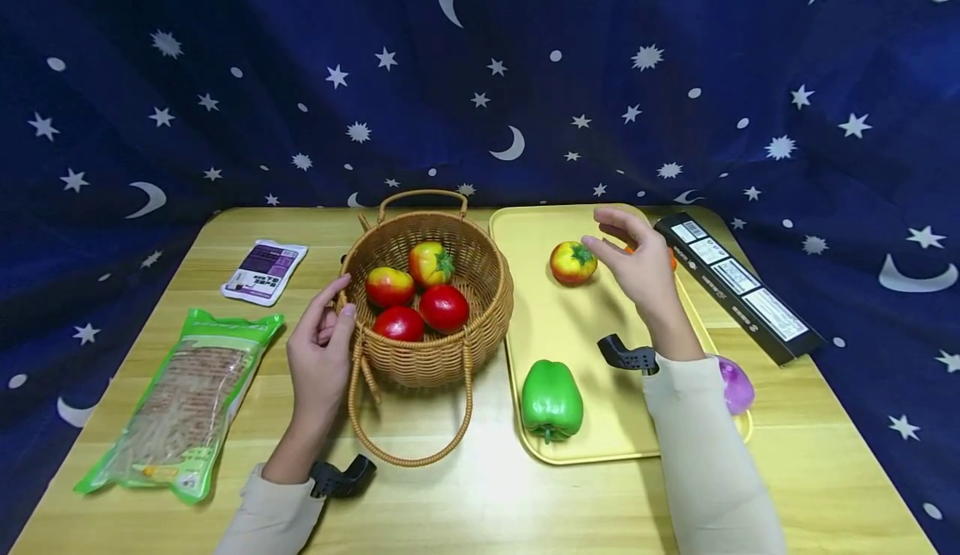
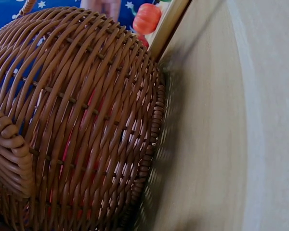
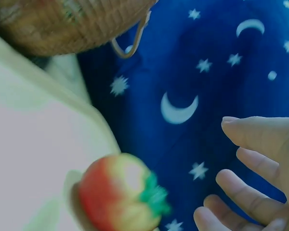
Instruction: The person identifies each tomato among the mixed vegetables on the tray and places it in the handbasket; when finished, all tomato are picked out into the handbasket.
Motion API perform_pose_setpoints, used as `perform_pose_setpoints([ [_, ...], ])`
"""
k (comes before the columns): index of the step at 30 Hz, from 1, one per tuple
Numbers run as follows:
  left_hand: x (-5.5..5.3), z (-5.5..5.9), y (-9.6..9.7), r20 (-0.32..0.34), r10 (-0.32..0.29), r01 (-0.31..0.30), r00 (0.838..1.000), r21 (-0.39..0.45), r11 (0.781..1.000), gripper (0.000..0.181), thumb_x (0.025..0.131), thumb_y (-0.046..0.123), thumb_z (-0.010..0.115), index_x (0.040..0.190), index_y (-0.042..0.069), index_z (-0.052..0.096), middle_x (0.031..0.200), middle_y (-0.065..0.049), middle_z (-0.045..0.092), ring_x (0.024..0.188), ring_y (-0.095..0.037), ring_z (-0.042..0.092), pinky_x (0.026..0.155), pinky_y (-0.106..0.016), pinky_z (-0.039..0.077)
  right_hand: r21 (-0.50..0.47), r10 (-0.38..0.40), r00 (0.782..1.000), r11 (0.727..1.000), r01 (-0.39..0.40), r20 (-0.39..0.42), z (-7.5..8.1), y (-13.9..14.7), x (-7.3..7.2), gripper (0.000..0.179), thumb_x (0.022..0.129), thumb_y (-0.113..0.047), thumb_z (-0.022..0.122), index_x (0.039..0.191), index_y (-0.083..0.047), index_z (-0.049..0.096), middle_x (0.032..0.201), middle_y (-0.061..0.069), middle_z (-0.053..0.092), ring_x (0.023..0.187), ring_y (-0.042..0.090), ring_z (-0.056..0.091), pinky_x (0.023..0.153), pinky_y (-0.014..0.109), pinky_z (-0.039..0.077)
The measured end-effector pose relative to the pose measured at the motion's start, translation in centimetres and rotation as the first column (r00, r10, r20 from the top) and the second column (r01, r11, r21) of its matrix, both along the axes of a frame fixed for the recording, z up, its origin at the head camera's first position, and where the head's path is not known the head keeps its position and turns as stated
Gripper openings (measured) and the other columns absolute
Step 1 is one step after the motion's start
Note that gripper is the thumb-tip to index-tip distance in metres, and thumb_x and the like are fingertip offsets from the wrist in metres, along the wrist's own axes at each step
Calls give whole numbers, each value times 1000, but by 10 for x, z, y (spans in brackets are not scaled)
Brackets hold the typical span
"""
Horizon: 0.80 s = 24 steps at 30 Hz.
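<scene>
A wicker basket (image 1: 431, 367) stands left of centre, with toy produce inside: a yellow-and-red tomato (image 1: 427, 262), a yellow-red fruit (image 1: 389, 287) and two dark red fruits (image 1: 444, 309). My left hand (image 1: 322, 355) touches the basket's left rim, thumb and forefinger apart; the left wrist view shows mostly woven wall (image 2: 82, 115). Over the yellow tray (image 1: 540, 322), my right hand (image 1: 633, 267) is spread with nothing between its fingers. Just left of its fingertips sits another yellow-and-red tomato (image 1: 573, 263); the right wrist view shows a gap between hand and tomato (image 3: 118, 195).
On the tray lies a green bell pepper (image 1: 552, 399). An orange item (image 1: 672, 260) and a purple one (image 1: 737, 385) are partly hidden by my right arm. A long black box (image 1: 738, 288) lies at right, a noodle packet (image 1: 183, 405) and a small purple-white pouch (image 1: 266, 272) at left.
</scene>
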State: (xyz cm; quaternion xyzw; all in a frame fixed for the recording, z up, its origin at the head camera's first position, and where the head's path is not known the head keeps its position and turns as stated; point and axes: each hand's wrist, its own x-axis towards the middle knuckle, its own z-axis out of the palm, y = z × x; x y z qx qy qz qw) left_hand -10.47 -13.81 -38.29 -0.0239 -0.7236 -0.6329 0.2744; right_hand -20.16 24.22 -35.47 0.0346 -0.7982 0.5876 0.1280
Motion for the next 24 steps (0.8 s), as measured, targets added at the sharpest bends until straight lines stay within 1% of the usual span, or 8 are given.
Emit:
perform_pose_setpoints([
  [3, -1, -3, -1, 4, 2, -2, 1000, 0, 1000, 34, 98, -6, 59, 131, -2, 67, 64, 7, 30, 55, -7, 28, 50, -21, 22, 9, -21, 998, 1000, 20, 56, -17, 6, -3, 53, 92, -14, 78, 140, -2, 59, 141, 14, 57, 129, 23, 50, 107, 32, 44],
  [8, -8, -19, -7, 26, 19, -19, 999, -11, 1000, 36, 98, -6, 60, 133, 3, 67, 64, 6, 31, 55, -7, 28, 50, -21, 23, -2, -17, 992, 1000, 17, 129, -42, 12, -10, 57, 92, -13, 77, 144, -2, 55, 148, 16, 51, 139, 31, 42, 113, 42, 38],
  [11, -10, -24, -9, 34, 24, -23, 999, -15, 1000, 37, 98, -5, 60, 133, 4, 67, 64, 5, 31, 55, -7, 28, 50, -21, 23, -27, -3, 990, 1000, 7, 140, -52, 15, -13, 59, 92, -10, 76, 145, 0, 53, 150, 18, 49, 141, 34, 39, 117, 46, 32],
  [13, -9, -22, -8, 34, 20, -20, 999, -15, 1000, 37, 99, -5, 60, 133, 4, 67, 64, 5, 31, 55, -7, 28, 50, -21, 23, -39, 1, 991, 999, 4, 131, -57, 17, -14, 59, 91, -7, 76, 145, 2, 52, 149, 20, 49, 141, 36, 39, 118, 46, 29],
  [16, -5, -14, -5, 25, 13, -13, 1000, -7, 1000, 36, 99, -5, 60, 133, 2, 67, 64, 6, 31, 55, -7, 28, 50, -21, 23, -59, 13, 991, 998, -5, 137, -61, 17, -13, 59, 91, -5, 76, 145, 3, 52, 148, 19, 50, 139, 34, 41, 118, 42, 30],
  [19, -1, -7, -3, 8, 8, -8, 1000, -3, 1000, 35, 98, -6, 59, 132, -2, 66, 64, 6, 30, 55, -7, 28, 49, -22, 22, -89, 35, 985, 996, -20, 170, -65, 15, -12, 60, 91, -6, 76, 146, 1, 51, 149, 17, 49, 136, 32, 45, 111, 32, 40],
  [21, -2, -9, -4, -1, 6, -6, 1000, -1, 1000, 35, 98, -7, 59, 132, -2, 66, 64, 6, 30, 55, -6, 27, 49, -22, 22, -99, 44, 980, 995, -25, 193, -68, 15, -11, 61, 92, -6, 76, 147, -1, 51, 150, 16, 48, 135, 32, 47, 103, 23, 45],
  [24, -7, -17, -8, -5, 4, -4, 1000, -12, 1000, 36, 98, -6, 60, 133, 0, 66, 64, 6, 30, 54, -6, 28, 48, -22, 22, -108, 43, 978, 994, -22, 204, -73, 15, -11, 61, 92, -7, 75, 148, -3, 50, 149, 18, 48, 133, 34, 49, 91, 16, 48],
])
